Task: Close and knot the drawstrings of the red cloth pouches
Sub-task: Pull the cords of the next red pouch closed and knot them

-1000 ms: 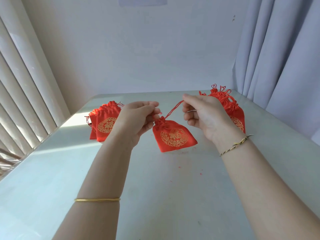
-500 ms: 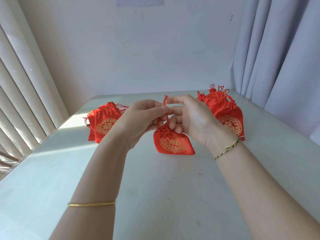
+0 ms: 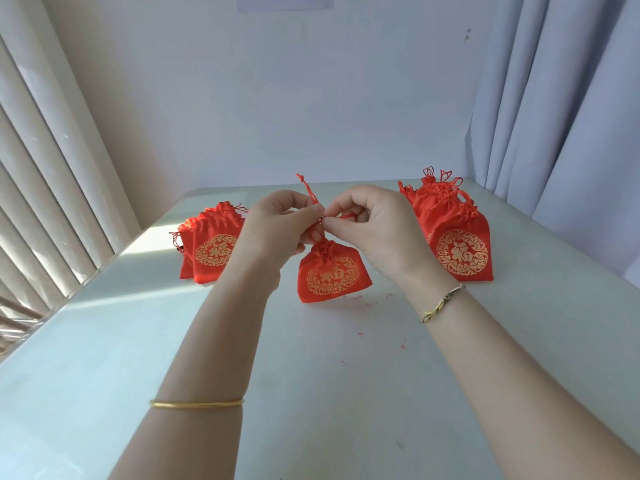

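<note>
A small red cloth pouch with a gold emblem hangs just above the table, its neck gathered tight. My left hand pinches one red drawstring, whose knotted end sticks up above the fingers. My right hand pinches the other drawstring right beside it, fingertips nearly touching those of the left. A pile of red pouches lies at the left. Another pile of red pouches with looped cords stands at the right.
The white table has small red thread scraps near the pouch. Vertical blinds line the left side, grey curtains hang at the right, and a plain wall closes the back.
My hands came together from being spread apart with the cord taut. The pouch hangs lower under my fingertips, and one cord end now sticks up above my left hand.
</note>
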